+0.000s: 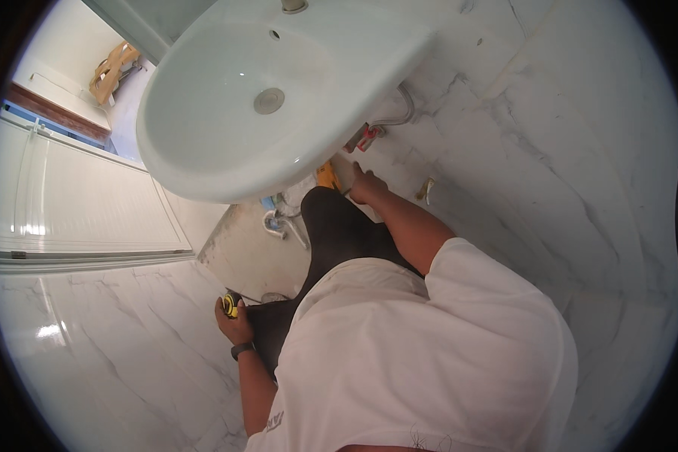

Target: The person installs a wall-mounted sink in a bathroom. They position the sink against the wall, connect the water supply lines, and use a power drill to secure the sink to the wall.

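Note:
Low at the left, my left hand (236, 322) is closed around a yellow and black tape measure (231, 304); a dark band circles that wrist. My right hand (368, 188) reaches beneath the rim of the white washbasin (203, 162), close to the marbled wall. One of its digits is stretched out, with nothing seen in the hand; the other fingers are partly hidden. Beside it is an orange-yellow object (328, 177), half covered by the basin and my knee. Just above the hand, a red-handled valve (368, 138) joins a flexible hose (399, 117).
A white curved drain pipe (279, 224) lies on the floor left of my knee. A brass-coloured fitting (426, 190) sticks out of the right wall. The white panelled door (83, 188) stands at the left, and a wooden object (113, 71) is beyond it.

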### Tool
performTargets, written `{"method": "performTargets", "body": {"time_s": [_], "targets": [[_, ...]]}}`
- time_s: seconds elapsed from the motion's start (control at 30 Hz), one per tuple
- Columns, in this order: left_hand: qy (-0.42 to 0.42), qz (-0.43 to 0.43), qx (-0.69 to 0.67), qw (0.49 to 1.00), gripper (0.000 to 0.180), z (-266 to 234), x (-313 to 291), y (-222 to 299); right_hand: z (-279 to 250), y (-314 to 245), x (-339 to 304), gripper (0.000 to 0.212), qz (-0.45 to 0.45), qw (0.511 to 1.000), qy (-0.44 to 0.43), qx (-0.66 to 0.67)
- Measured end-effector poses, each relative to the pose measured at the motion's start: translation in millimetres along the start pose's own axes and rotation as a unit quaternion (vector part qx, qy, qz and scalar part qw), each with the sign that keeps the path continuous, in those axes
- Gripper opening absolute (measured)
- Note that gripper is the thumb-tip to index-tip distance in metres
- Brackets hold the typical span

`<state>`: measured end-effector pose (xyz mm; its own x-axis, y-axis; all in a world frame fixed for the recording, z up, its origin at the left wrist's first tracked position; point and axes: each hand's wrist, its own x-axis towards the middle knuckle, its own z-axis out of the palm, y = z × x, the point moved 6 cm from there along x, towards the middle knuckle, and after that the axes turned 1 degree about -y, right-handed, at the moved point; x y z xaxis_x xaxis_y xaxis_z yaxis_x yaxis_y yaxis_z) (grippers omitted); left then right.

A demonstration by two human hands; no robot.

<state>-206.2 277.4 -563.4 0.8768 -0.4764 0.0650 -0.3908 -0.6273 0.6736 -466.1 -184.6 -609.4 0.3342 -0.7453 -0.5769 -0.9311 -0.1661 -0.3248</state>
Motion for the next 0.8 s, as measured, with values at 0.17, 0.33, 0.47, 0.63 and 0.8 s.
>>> {"method": "performTargets", "body": {"time_s": [0.17,0.33,0.47,0.63,0.8], "targets": [[-0.016,-0.019,-0.02,1.0,0.063,-3.2,-1.6,5.3,8.3,1.7,12.4,0.093,-0.08,0.995,0.05,0.022],[-0.101,-0.096,-0.112,0.984,0.061,9.9,9.8,43.6,1.6,-6.9,16.0,0.095,-0.116,0.991,0.066,-0.003],[-0.184,-0.053,-0.198,0.961,0.065,30.8,2.3,118.1,-5.3,-17.8,11.0,0.103,-0.133,0.986,0.092,-0.029],[-0.285,0.057,-0.191,0.938,0.071,45.2,-9.7,204.0,-10.0,-14.9,13.7,0.111,-0.078,0.992,0.081,-0.063],[-0.346,0.076,-0.173,0.919,0.067,54.9,-8.8,235.6,-9.2,-15.5,13.0,0.101,-0.036,0.993,0.083,-0.073]]}}
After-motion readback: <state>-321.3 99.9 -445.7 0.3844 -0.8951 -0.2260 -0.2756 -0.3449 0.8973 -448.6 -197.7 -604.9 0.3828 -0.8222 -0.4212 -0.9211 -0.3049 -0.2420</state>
